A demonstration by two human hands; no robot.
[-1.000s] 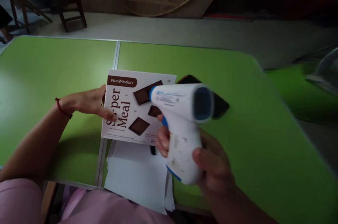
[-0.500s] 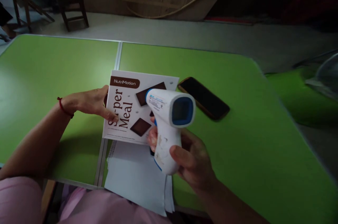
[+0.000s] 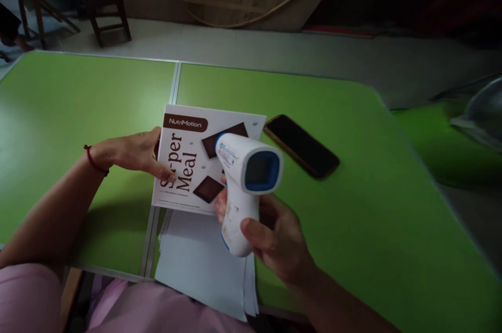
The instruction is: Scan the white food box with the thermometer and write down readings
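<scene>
My left hand (image 3: pixel 145 156) grips the left edge of a white box (image 3: pixel 184 165) printed "NutriMotion" and "Meal", its thumb across the front face; the other fingers are hidden behind the box. In my right hand (image 3: pixel 270 233) is a white and blue infrared thermometer (image 3: pixel 239 207), fingers wrapped round its handle. The thermometer is in front of the right part of the box, its dark screen facing me. Whether it touches the box I cannot tell. White paper sheets (image 3: pixel 204 260) lie below the box, near the table's front edge.
A dark smartphone (image 3: pixel 301 145) lies on the green table (image 3: pixel 376 207), right of the box. A metal strip (image 3: pixel 175 84) runs across the tabletop. Beyond the table stand a wooden chair (image 3: pixel 105 9) and, at far left, part of a person's leg (image 3: pixel 10 27).
The thermometer in my right hand has shifted slightly to the left over the box. My left hand and the box have stayed in place.
</scene>
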